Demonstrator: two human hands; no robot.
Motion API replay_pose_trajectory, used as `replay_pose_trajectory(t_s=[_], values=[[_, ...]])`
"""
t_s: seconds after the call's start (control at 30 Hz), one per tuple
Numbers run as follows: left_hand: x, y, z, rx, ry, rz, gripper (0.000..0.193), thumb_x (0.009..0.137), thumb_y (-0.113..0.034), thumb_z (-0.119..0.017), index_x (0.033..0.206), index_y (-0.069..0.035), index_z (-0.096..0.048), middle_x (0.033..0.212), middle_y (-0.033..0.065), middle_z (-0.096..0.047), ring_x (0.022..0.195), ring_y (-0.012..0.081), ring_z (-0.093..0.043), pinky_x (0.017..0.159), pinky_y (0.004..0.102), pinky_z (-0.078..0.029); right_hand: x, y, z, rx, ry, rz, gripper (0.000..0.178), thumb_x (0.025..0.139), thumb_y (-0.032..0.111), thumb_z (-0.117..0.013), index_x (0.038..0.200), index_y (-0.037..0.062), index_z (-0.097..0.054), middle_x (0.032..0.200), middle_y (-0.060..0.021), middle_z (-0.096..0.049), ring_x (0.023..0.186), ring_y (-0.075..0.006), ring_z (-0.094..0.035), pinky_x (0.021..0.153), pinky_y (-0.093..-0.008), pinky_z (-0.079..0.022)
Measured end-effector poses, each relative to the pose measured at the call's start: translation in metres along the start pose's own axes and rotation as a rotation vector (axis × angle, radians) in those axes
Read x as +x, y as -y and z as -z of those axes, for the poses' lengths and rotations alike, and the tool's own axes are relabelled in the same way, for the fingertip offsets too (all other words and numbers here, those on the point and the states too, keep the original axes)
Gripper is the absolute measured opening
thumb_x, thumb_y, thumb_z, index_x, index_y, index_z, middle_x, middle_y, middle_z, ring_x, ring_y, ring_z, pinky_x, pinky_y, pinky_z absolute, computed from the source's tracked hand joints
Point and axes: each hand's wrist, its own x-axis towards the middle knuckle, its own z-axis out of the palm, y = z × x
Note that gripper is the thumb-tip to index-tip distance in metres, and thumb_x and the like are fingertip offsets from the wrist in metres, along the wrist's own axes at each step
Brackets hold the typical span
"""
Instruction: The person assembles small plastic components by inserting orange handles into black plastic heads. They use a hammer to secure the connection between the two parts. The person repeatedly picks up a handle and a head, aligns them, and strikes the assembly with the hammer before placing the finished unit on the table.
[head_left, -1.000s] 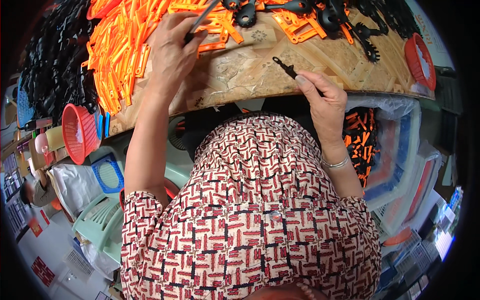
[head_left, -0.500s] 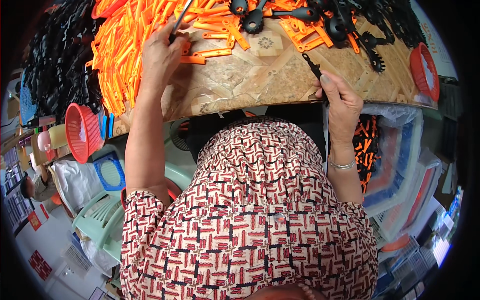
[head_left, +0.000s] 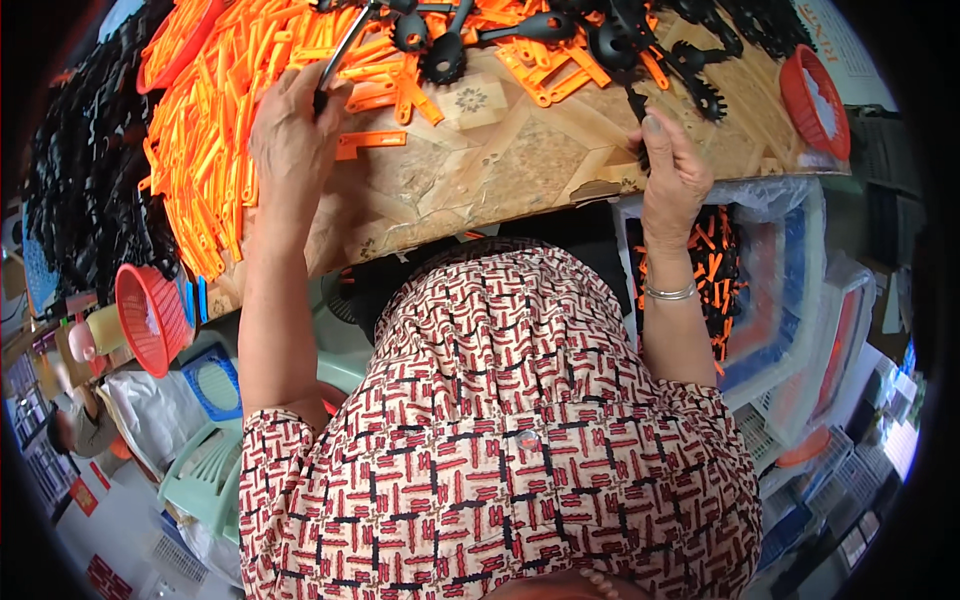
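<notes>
Wood-patterned desk [head_left: 480, 175] with a worn, chipped front edge spans the upper half of the view. Heap of flat, bright orange plastic strips [head_left: 215, 100] covers its left side; black plastic utensils with rounded heads [head_left: 612, 48] lie toward the far side, right of centre.

Hands: left hand [head_left: 290, 130] at the right flank of the orange heap, gripping a thin metal rod with a black end [head_left: 346, 48], slanted up and to the right. Right hand [head_left: 675, 172] over the desk's front edge, thumb and fingers pinching a slim black plastic piece [head_left: 637, 104], far end pointing away from the body.

Red mesh plastic basket [head_left: 815, 100] at the desk's right end. Below it, plastic-lined crate [head_left: 775, 300] holds mixed black and orange pieces [head_left: 705, 265].
</notes>
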Motion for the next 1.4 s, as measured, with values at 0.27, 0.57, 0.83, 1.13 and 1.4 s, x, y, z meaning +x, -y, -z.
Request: replay_pose_trajectory(t_s=[0.27, 0.57, 0.83, 1.13, 1.4], values=[[-0.047, -0.001, 0.016, -0.024, -0.009, 0.084, 0.048, 0.079, -0.025, -0.084, 0.124, -0.015, -0.071, 0.095, 0.0094, -0.064, 0.091, 0.0278, -0.064, 0.079, 0.0403, -0.052, -0.015, 0.002, -0.011, -0.003, -0.042, 0.126, 0.017, 0.096, 0.010, -0.071, 0.106, -0.0035, -0.073, 0.087, -0.0061, -0.071, 0.075, -0.0120, -0.065, 0.069, -0.0265, -0.051], [0.041, -0.094, -0.017, 0.040, 0.166, -0.769, 0.038, 0.076, -0.009, -0.065, 0.111, -0.021, -0.073, 0.138, 0.0019, -0.054, 0.133, 0.0288, -0.046, 0.103, 0.0419, -0.047, -0.014, 0.006, -0.020, 0.146, 0.000, -0.055, 0.022, 0.099, 0.015, -0.069, 0.107, -0.0044, -0.073, 0.087, -0.0021, -0.069, 0.076, -0.0088, -0.062, 0.071, -0.0234, -0.050], [0.088, -0.088, -0.036, 0.103, 0.336, -1.109, 0.045, 0.073, -0.025, -0.070, 0.118, -0.027, -0.073, 0.146, -0.0008, -0.047, 0.140, 0.0290, -0.040, 0.107, 0.0484, -0.042, -0.011, 0.009, -0.007, 0.291, 0.139, -0.262, 0.031, 0.105, 0.025, -0.059, 0.116, -0.0011, -0.072, 0.092, -0.0001, -0.068, 0.079, -0.0062, -0.056, 0.075, -0.0214, -0.045], [0.060, -0.062, -0.006, -1.318, 0.223, 0.129, 0.022, 0.103, -0.021, -0.061, 0.113, -0.002, -0.065, 0.106, 0.0042, -0.066, 0.096, 0.0121, -0.065, 0.088, 0.0286, -0.052, -0.004, 0.035, -0.023, 0.322, 0.380, -0.207, 0.009, 0.100, 0.010, -0.065, 0.103, 0.0041, -0.071, 0.090, 0.0016, -0.072, 0.079, -0.0025, -0.058, 0.072, -0.0178, -0.042], [-0.005, -0.055, 0.041, -0.830, 0.165, 0.076, 0.019, 0.101, -0.012, -0.063, 0.118, -0.004, -0.063, 0.103, 0.0024, -0.061, 0.093, 0.0118, -0.061, 0.082, 0.0246, -0.051, 0.002, 0.066, -0.053, 0.086, 0.672, -0.199, 0.015, 0.096, 0.014, -0.069, 0.096, 0.0002, -0.074, 0.068, 0.0016, -0.063, 0.062, -0.0051, -0.058, 0.056, -0.0235, -0.044]])
